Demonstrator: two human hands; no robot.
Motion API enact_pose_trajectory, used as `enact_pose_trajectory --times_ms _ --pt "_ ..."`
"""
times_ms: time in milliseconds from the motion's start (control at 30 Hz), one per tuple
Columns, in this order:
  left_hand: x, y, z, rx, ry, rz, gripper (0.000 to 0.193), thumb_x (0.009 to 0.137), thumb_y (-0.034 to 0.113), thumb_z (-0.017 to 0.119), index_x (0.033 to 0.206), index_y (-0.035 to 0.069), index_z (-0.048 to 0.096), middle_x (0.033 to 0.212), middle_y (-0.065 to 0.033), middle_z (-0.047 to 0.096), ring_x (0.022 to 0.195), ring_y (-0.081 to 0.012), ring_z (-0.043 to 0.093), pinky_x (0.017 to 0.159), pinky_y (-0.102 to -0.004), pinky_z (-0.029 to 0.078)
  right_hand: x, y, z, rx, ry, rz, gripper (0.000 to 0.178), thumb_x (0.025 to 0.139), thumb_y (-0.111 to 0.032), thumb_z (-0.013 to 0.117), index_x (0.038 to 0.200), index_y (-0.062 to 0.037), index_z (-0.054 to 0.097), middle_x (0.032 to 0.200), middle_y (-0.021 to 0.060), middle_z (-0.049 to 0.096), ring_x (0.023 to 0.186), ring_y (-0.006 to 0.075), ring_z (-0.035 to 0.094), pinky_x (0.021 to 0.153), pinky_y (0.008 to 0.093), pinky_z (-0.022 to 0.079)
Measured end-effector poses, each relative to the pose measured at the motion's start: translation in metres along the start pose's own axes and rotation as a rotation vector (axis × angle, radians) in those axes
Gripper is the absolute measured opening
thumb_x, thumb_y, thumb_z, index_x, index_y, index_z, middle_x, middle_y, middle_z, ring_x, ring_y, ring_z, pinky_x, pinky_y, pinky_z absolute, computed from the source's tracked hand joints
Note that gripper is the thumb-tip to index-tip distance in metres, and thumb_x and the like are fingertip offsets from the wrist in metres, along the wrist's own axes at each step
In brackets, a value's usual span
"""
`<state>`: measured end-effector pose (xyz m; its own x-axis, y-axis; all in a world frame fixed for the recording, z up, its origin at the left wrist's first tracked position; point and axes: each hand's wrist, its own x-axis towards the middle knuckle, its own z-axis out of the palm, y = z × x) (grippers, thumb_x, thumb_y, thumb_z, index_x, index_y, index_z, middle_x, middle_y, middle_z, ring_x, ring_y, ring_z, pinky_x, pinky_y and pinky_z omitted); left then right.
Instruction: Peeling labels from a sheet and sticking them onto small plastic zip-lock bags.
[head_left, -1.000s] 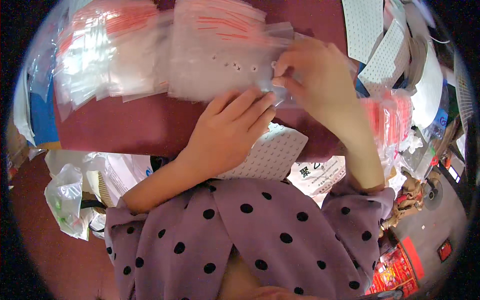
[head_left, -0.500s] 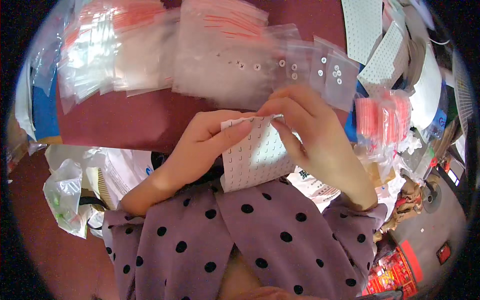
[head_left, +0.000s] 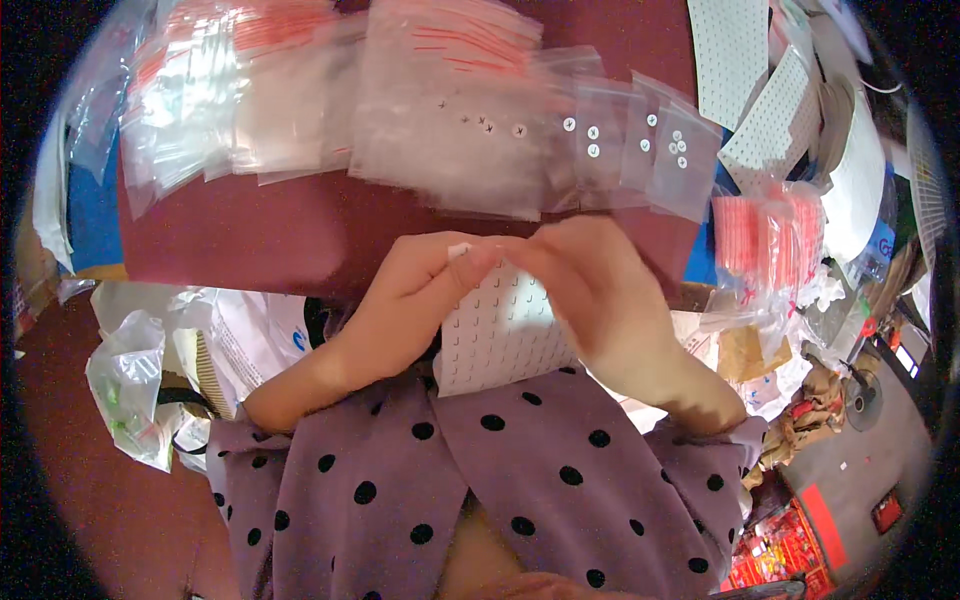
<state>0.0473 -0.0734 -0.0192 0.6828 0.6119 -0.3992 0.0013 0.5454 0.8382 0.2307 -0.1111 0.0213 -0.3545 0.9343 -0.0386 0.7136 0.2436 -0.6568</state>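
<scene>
My left hand [head_left: 408,292] pinches the top left of a white sticker sheet [head_left: 500,345] printed with rows of small black tick marks, its thumb lying over the front. The sheet hangs bent below my fingers, just above my lap. My right hand [head_left: 612,292] is closed at the sheet's upper edge, its fingertips close beside my left thumb. It covers the sheet's upper right part, and its exact grip is partly hidden. Beyond my hands, clear zip bags [head_left: 450,165] with red strips overlap on the dark red table [head_left: 250,245]. Several carry small round white stickers [head_left: 594,133] with crosses or ticks.
More marked sheets [head_left: 770,120] lie at the far right, above a bundle of red-edged bags [head_left: 765,235]. Crumpled plastic bags [head_left: 130,390] sit low on the left. A red package [head_left: 785,550] lies at the lower right.
My right hand has come down and left along the sheet's top edge, towards my left thumb. The sheet has dropped slightly and shifted a little left.
</scene>
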Motion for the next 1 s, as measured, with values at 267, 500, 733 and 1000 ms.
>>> enact_pose_trajectory --times_ms 267,500,733,1000 --pt "0.013 -0.012 0.001 1.314 0.097 0.618 0.038 0.071 0.019 0.060 0.106 0.005 0.058 0.115 -0.0093 0.053 0.110 -0.0257 0.048 0.091 -0.0368 0.040 0.032 0.060 -0.028 0.193 0.134 0.159 0.021 0.071 0.001 0.060 0.091 -0.0031 0.055 0.093 0.0100 0.052 0.087 0.0152 0.053 0.067 0.0258 0.046" --pt "0.025 -0.021 0.001 1.489 0.134 0.625 0.054 0.064 0.025 0.068 0.114 0.011 0.057 0.120 -0.0071 0.053 0.113 -0.0269 0.048 0.092 -0.0418 0.040 0.064 0.062 -0.021 -0.427 0.143 0.118 0.032 0.063 0.010 0.062 0.089 -0.0014 0.047 0.084 0.0086 0.046 0.075 0.0206 0.053 0.063 0.0291 0.048" --pt "0.025 -0.025 -0.002 1.456 0.082 0.653 0.045 0.071 0.022 0.060 0.112 0.003 0.056 0.123 -0.0106 0.051 0.116 -0.0286 0.047 0.098 -0.0404 0.037 0.060 0.060 -0.002 -0.308 0.152 0.052 0.030 0.062 -0.002 0.069 0.086 -0.0045 0.051 0.076 0.0080 0.057 0.070 0.0240 0.059 0.060 0.0331 0.047" --pt "0.025 -0.025 -0.002 1.384 0.042 0.717 0.036 0.079 0.020 0.054 0.107 -0.001 0.056 0.120 -0.0149 0.051 0.115 -0.0289 0.047 0.097 -0.0406 0.038 0.068 0.048 -0.010 -0.307 0.042 0.130 0.030 0.059 -0.011 0.073 0.084 -0.0086 0.057 0.072 0.0051 0.059 0.071 0.0240 0.058 0.063 0.0347 0.044"
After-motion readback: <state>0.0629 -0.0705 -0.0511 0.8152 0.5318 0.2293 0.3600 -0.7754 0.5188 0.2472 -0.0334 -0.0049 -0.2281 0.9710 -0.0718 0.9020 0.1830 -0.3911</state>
